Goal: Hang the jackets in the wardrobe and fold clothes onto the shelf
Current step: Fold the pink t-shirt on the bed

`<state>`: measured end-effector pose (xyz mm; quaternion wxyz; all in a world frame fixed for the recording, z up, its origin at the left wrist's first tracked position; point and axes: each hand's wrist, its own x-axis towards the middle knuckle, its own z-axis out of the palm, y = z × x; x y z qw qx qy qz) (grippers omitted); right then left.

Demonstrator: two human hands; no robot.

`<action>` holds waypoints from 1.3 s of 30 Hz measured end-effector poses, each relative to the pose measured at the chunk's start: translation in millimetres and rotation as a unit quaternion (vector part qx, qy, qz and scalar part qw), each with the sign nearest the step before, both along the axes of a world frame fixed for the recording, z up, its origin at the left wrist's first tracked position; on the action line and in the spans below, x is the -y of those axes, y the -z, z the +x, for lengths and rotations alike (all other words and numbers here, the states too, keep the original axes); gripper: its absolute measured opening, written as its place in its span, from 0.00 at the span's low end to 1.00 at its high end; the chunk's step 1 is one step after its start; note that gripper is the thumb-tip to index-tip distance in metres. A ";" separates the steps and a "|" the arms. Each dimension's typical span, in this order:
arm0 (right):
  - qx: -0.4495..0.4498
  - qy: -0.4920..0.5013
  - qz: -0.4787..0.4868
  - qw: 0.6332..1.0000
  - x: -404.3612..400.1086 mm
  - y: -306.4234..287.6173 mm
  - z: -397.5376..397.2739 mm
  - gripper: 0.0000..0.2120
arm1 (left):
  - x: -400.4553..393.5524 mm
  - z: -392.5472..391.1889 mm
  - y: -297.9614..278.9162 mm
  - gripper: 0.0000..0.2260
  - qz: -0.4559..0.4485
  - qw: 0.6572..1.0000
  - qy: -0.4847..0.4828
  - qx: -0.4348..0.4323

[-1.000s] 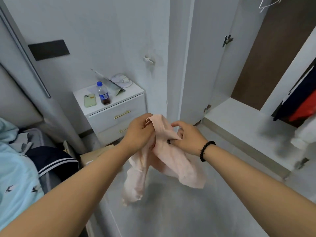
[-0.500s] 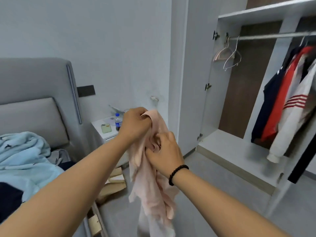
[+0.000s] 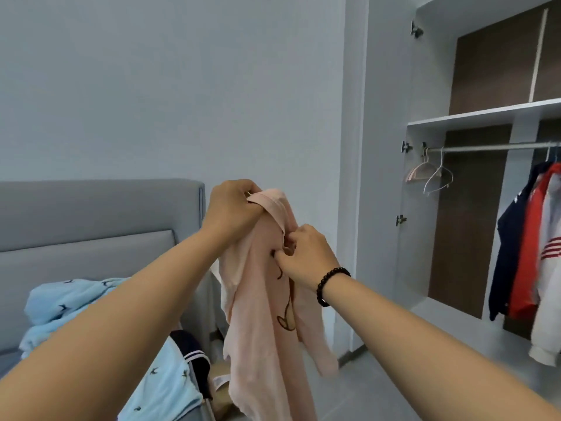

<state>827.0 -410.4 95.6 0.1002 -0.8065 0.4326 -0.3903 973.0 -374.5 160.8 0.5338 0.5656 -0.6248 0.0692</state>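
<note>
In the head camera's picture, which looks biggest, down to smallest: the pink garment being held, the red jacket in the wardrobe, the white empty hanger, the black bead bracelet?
1. pink garment, though it is nearest the camera
2. red jacket, farther off and partly hidden
3. white hanger
4. bead bracelet

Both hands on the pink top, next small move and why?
Probably spread the hands apart to open the pink top: left hand grips the neckline, right hand pinches fabric just below, and the garment hangs bunched, too crumpled to fold.
</note>
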 end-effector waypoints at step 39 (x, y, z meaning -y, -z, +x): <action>-0.062 -0.089 -0.172 0.979 -106.4 -159.6 10.1 0.25 | -224.2 188.0 -51.2 0.14 -0.142 0.959 -0.244 -0.034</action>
